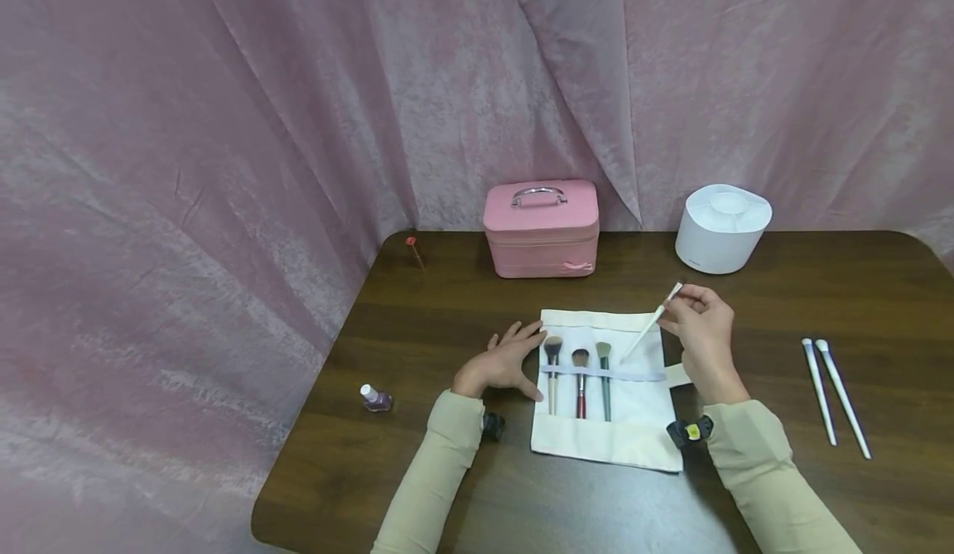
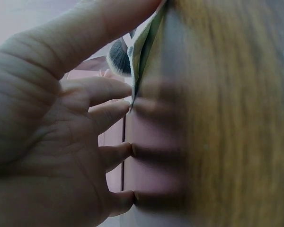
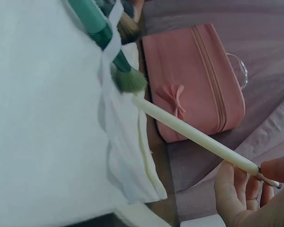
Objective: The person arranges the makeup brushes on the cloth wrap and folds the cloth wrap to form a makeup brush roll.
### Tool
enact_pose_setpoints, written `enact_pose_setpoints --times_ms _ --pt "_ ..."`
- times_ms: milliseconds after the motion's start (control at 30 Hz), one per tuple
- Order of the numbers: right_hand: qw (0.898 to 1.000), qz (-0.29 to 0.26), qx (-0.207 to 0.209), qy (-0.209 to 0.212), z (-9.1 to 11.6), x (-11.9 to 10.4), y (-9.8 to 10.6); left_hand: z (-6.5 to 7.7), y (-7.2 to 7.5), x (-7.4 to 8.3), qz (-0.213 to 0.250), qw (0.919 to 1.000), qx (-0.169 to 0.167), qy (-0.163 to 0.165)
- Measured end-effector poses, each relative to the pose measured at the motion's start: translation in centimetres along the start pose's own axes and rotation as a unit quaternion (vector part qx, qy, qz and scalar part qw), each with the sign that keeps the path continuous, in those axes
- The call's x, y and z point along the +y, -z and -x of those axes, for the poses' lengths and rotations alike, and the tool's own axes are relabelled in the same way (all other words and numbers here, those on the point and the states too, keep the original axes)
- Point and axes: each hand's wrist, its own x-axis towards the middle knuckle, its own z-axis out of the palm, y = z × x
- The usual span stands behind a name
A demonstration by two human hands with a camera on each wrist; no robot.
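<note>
Pinching white brush [image 1: 643, 335] in right hand [image 1: 704, 334], nearer one, at far right of roll [image 1: 641, 401]; slanted far-right to near-left, tip just right of green brush [image 1: 604, 363]. With left hand [image 1: 507, 363] spread at roll's left edge.

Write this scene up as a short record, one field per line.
Left hand: spread, touching the left edge of the brush roll
Right hand: pinches a white-handled makeup brush near its bristle end
Brush roll: white fabric, lying open
Under its strap: pale-handled brush, red-handled brush, green-handled brush
Loose, right of roll: two more brushes
Back of table: pink cosmetic case, white container
Left side of table: nail polish bottle
</note>
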Motion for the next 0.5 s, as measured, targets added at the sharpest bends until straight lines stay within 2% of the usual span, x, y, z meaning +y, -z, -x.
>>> enact_pose_setpoints --times_ms 300,500 --pt "0.998 0.055 -0.024 -0.012 -0.2 0.9 -0.4 -0.1 0.0 -0.1 0.005 1.0000 -0.001 0.003" --pt "0.993 0.096 -0.071 -0.022 -0.2 1.3 -0.5 -0.1 -0.1 -0.1 0.005 1.0000 0.000 0.004"
